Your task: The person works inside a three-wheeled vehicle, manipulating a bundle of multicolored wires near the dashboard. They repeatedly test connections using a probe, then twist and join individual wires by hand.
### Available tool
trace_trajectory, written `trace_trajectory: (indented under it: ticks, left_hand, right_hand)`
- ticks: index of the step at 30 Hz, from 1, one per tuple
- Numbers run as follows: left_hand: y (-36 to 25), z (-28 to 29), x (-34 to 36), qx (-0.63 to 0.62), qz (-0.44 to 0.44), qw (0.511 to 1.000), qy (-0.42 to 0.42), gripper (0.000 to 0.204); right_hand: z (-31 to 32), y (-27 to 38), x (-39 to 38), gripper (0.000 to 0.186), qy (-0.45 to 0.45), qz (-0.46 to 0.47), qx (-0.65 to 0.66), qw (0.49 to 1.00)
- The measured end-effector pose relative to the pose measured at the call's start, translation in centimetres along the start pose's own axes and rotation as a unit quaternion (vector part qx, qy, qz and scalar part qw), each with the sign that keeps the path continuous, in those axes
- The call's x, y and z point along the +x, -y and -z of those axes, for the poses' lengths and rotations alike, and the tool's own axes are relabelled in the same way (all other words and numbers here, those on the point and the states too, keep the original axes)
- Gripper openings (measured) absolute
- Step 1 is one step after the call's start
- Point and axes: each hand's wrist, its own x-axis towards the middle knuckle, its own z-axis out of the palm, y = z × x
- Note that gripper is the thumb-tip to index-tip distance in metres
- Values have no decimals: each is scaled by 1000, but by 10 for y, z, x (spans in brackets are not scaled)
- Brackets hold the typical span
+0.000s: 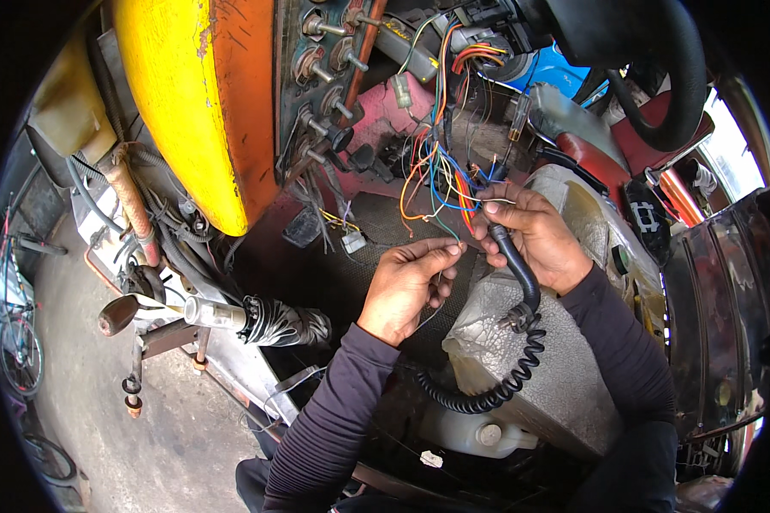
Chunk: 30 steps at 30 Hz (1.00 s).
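Note:
My left hand (412, 289) is closed in a pinch on a thin wire, its bare end showing at the fingertips and its tail hanging below the palm. Across from it, my right hand (535, 235) is closed around a black tube-shaped handle (513, 256) with a coiled black cord (522, 372). A white wire (498, 201) runs over the right fingertips. Just beyond both hands hangs a tangle of loose wires (441, 162), orange, blue, green and red. Whether the right fingers also pinch some of these is hidden.
A yellow and orange panel (180, 94) and a row of toggle switches (325, 77) stand at the far left. A steering wheel (689, 77) is at far right. A plastic-covered seat (556, 368) lies under my right arm, near a white jug (479, 433). An umbrella (282, 322) lies left.

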Motion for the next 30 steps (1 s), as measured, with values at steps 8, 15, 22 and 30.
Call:
trace_trajectory:
  ticks: [8,15,22,30]
  left_hand:
    - [0,0,1,5,1,1000,4,23]
    - [-1,-2,-1,11,2,1000,4,23]
    - [1,0,0,12,-1,1000,4,21]
    - [2,2,1,18,-7,1000,-2,22]
  right_hand:
    - [-4,3,-5,26,-14,-5,-12,1000]
    - [-7,3,-5,26,-7,-3,-13,1000]
    - [-6,2,-4,25,-7,-1,-7,1000]
    - [-11,3,-7,24,-31,-9,-25,999]
